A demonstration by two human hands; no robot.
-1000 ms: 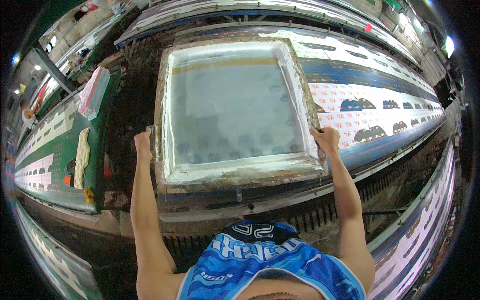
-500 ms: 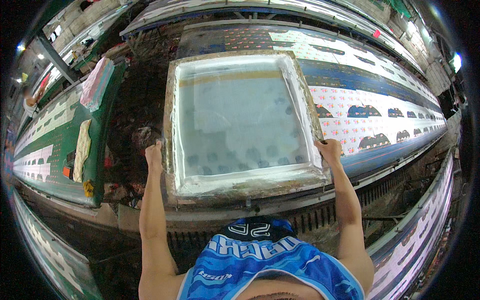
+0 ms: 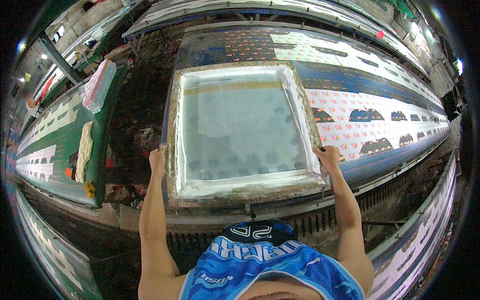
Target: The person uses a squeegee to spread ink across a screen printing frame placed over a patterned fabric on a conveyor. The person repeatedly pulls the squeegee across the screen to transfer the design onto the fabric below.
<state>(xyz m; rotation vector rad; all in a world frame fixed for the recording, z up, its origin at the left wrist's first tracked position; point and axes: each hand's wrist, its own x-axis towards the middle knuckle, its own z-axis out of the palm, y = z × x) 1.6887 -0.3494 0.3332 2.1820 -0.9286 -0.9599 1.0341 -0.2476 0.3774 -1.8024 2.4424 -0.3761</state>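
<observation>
Left grip (image 3: 157, 160), closed at the left rail, finger contact partly hidden; right grip (image 3: 328, 158), pinching the right rail. Matched on opposite sides, presumably for sharing weight and keeping the load square.

One framed printing screen (image 3: 245, 135), pale mesh, white-coated inner edges, worn brown outer rails. Located between both hands, over the left end of the blue tabletop (image 3: 360, 170); resting or slightly raised, impossible to tell.

One set of white printed pieces (image 3: 345, 127), pink-and-orange motifs, dark curved gaps between. Laid flat in long rows to the right of the screen, probably to keep prints smooth and aligned.

To the left, across a dark gap, one green tabletop (image 3: 101, 142). Upon it, front to back: small yellow item (image 3: 90, 189); black-and-orange box (image 3: 71, 169); pale yellow cloth (image 3: 84, 152); pink-and-pale-green stack (image 3: 101, 86), set near the edge, perhaps for easy reach.

Farther off: co-worker (image 3: 33, 107), blurred, at far left; beyond the blue tabletop, another long tabletop (image 3: 200, 15), bearing white pieces.
</observation>
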